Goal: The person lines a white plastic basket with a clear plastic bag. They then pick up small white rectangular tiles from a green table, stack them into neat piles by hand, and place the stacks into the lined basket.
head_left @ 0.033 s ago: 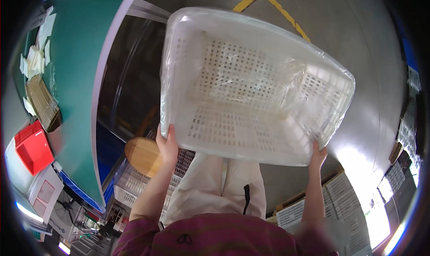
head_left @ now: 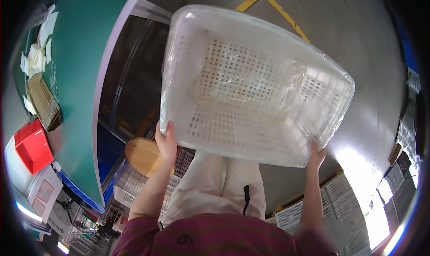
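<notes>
A large white plastic basket [head_left: 233, 103] with slotted and perforated walls fills the middle of the view. Clear plastic film lines its inside and wraps over the rim, and no contents show within. It is held up in front of my legs, tilted so that its open side faces me. My left hand [head_left: 167, 144] grips the rim at its near left corner, thumb on the inner side. At the near right corner my right hand [head_left: 316, 158] holds the rim the same way. The fingers behind the rim are hidden on both hands.
A green-topped table [head_left: 78, 90] stands at the left, bearing a flattened brown carton [head_left: 43, 101] and white scraps. Beyond it sits a red bin [head_left: 34, 148]. A round wooden stool seat [head_left: 145, 156] and white crates [head_left: 127, 184] are beside my legs. Stacked white crates [head_left: 345, 197] stand at lower right.
The basket's far left corner sits very slightly higher in the view. Both hands keep their hold on the rim.
</notes>
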`<act>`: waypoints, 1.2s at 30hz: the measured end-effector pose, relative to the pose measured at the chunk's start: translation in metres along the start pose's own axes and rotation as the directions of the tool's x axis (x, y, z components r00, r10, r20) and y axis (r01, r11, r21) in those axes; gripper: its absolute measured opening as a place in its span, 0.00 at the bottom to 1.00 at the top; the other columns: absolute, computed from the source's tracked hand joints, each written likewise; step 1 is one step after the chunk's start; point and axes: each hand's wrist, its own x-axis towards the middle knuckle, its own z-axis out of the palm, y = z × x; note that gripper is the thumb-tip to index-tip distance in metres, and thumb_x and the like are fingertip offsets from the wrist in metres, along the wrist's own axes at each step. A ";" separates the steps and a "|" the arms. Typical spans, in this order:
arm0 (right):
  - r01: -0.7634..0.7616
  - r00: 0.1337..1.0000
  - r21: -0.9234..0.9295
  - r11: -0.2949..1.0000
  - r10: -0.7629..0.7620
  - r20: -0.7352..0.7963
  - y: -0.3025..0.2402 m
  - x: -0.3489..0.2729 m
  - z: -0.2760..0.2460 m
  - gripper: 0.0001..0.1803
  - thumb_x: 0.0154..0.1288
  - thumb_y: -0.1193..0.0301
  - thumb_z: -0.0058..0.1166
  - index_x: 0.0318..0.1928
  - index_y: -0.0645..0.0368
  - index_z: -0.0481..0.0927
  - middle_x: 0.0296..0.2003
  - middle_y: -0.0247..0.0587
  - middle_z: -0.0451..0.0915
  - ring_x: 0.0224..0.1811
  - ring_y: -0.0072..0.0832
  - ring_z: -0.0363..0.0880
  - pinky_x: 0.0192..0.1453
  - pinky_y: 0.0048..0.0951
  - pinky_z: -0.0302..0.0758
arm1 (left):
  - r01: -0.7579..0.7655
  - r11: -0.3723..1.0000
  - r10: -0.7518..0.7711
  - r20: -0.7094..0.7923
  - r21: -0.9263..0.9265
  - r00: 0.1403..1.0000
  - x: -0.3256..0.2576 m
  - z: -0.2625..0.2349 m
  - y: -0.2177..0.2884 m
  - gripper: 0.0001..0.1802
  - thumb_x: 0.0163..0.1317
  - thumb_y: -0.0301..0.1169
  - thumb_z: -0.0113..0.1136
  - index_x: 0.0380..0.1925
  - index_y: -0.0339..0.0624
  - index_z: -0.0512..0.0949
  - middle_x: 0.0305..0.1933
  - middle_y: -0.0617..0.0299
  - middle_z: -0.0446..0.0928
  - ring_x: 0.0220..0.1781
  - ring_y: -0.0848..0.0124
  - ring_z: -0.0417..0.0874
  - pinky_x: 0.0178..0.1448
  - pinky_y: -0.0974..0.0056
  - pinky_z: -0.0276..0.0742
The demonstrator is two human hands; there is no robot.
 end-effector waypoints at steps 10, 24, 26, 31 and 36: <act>-0.139 0.988 0.296 0.945 0.151 -0.018 0.004 -0.124 0.065 0.24 0.62 0.75 0.47 0.59 0.69 0.63 0.54 0.47 0.69 0.52 0.34 0.71 0.57 0.33 0.68 | -0.245 0.943 0.195 0.223 0.227 0.955 0.129 0.008 0.079 0.28 0.56 0.43 0.59 0.52 0.36 0.68 0.50 0.51 0.75 0.54 0.59 0.75 0.57 0.61 0.68; -0.196 0.975 0.234 0.952 0.215 -0.059 0.013 -0.137 0.067 0.23 0.63 0.73 0.47 0.57 0.69 0.64 0.53 0.49 0.70 0.49 0.36 0.73 0.53 0.35 0.72 | -0.617 0.274 0.684 0.302 0.738 0.665 0.038 -0.245 0.103 0.32 0.49 0.30 0.56 0.58 0.45 0.65 0.66 0.53 0.59 0.69 0.55 0.55 0.68 0.51 0.50; -0.194 0.977 0.165 0.967 0.206 -0.062 0.009 -0.131 0.064 0.22 0.63 0.73 0.48 0.56 0.71 0.65 0.52 0.50 0.71 0.48 0.37 0.74 0.52 0.35 0.73 | -0.600 0.278 0.621 0.336 0.751 0.708 0.051 -0.267 0.091 0.31 0.55 0.36 0.50 0.61 0.46 0.62 0.68 0.54 0.55 0.70 0.55 0.51 0.70 0.52 0.46; -0.125 0.971 -0.268 0.955 0.063 -0.230 0.030 -0.120 0.065 0.22 0.59 0.69 0.53 0.47 0.76 0.70 0.41 0.55 0.77 0.39 0.39 0.78 0.43 0.38 0.76 | -0.655 0.275 0.691 0.329 0.704 0.644 0.064 -0.266 0.082 0.28 0.61 0.40 0.43 0.62 0.45 0.61 0.69 0.54 0.54 0.70 0.54 0.51 0.69 0.53 0.46; -0.010 0.977 0.015 1.000 0.013 -0.213 0.015 -0.126 0.075 0.23 0.58 0.69 0.53 0.49 0.76 0.69 0.43 0.58 0.75 0.41 0.43 0.77 0.44 0.38 0.75 | -0.637 0.264 0.687 0.322 0.724 0.651 0.062 -0.267 0.081 0.30 0.57 0.40 0.47 0.62 0.50 0.61 0.69 0.57 0.54 0.71 0.57 0.51 0.69 0.53 0.46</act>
